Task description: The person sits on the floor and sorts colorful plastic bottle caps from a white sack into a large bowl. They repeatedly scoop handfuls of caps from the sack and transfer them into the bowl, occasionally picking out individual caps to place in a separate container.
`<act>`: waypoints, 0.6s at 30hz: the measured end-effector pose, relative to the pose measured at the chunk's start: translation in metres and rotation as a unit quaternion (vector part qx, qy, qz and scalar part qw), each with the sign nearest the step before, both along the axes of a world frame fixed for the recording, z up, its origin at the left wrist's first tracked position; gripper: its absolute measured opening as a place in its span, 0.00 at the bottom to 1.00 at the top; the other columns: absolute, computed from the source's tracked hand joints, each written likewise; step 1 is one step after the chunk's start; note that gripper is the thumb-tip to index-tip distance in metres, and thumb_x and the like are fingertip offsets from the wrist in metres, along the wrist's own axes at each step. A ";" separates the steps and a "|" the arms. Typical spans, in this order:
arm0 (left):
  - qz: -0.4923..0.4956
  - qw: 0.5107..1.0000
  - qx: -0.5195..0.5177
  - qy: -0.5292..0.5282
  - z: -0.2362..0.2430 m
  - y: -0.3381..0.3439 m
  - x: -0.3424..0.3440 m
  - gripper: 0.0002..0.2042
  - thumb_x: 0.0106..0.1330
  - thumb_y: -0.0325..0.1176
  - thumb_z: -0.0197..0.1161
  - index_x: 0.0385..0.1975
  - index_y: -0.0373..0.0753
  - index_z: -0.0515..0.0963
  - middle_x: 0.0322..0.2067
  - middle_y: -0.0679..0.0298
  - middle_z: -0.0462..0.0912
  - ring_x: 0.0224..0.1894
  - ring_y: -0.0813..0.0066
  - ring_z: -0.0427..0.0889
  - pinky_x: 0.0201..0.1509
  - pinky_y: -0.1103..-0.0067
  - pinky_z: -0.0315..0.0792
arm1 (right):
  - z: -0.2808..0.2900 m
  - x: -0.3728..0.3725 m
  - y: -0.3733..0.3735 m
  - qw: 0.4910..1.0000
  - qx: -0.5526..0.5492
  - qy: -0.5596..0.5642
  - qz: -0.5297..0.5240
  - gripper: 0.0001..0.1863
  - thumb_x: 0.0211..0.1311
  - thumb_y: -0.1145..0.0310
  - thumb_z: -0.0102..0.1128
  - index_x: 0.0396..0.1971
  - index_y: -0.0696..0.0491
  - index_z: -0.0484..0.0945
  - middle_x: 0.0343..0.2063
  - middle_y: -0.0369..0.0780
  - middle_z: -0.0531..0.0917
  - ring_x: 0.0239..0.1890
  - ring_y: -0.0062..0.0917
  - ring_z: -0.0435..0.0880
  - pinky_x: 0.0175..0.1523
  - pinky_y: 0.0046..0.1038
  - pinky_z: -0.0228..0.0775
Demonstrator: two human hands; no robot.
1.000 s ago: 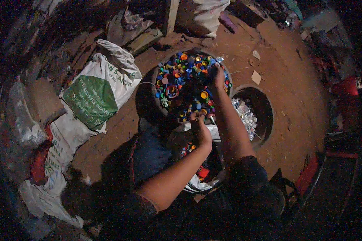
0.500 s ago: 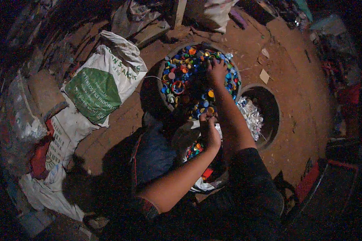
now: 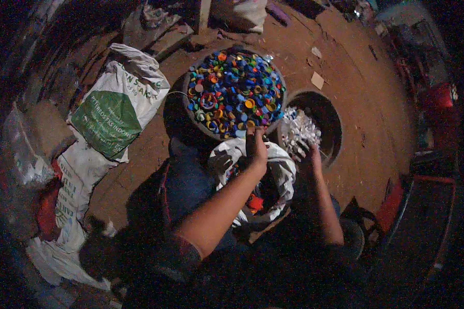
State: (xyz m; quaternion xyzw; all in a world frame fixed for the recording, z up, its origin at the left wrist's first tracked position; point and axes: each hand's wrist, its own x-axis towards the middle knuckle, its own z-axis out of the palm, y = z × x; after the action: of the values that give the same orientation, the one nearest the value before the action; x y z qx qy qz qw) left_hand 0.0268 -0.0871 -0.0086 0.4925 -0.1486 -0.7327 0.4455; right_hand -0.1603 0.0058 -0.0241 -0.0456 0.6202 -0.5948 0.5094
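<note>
A round tub holds a heap of colourful plastic bottle caps. My left hand is at the tub's near edge, above the mouth of a white sack. Its fingers are bent together at the caps; whatever they may hold is too small to make out. Inside the sack lie more coloured caps and a red piece. My right hand reaches to the near side of a pile of white and clear pieces, in a dark basin. Shadow hides how its fingers are set.
On the left, a white and green printed sack lies on the brown floor. A flat pale scrap is beyond the basin. A dark red-edged object stands at the right, and another pale sack at the far side.
My right hand has left the coloured caps and come back rightward to the white pieces in the basin. The left hand stays by the tub's near edge. The view has shifted slightly.
</note>
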 end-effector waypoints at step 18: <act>-0.503 0.751 -0.035 -0.427 -0.237 0.068 0.004 0.21 0.57 0.43 0.51 0.42 0.34 0.77 0.39 0.48 0.80 0.43 0.51 0.79 0.43 0.63 0.71 | -0.232 0.041 0.115 0.799 0.266 0.386 0.375 0.24 0.58 0.55 0.49 0.48 0.56 0.76 0.48 0.55 0.77 0.52 0.47 0.75 0.57 0.41 0.66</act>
State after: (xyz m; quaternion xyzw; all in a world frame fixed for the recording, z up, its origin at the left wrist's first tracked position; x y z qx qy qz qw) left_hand 0.0304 -0.0188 -0.2454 0.5924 -0.5751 -0.5585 -0.0801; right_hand -0.1197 0.1211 -0.2564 -0.3632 0.8339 -0.1015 0.4029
